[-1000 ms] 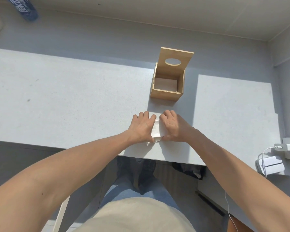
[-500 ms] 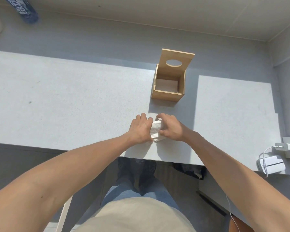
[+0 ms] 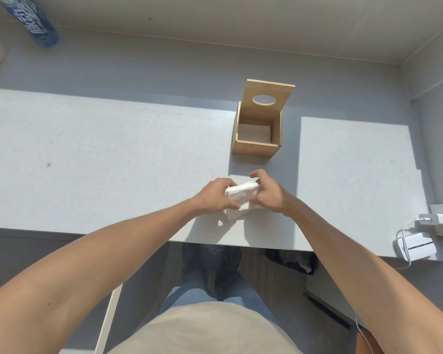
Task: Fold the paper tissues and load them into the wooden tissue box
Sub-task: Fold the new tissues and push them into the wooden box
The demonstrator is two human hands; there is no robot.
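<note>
Between the two hands, near the front edge of the pale grey table [image 3: 113,159], sits a white folded paper tissue [image 3: 241,198], a little crumpled. Left hand [image 3: 215,196] grips its left side with curled fingers; right hand [image 3: 267,191] pinches its right side, fingers bent over the top. Beyond the fingertips, apart from them, stands the light wooden tissue box [image 3: 256,148], its lid with the oval hole raised.

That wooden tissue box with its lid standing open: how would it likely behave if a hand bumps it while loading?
The wooden tissue box looks rigid, so it would probably slide on the smooth table rather than flex. Its raised lid puts weight high and rearward, so a push might tip it backward.
</note>
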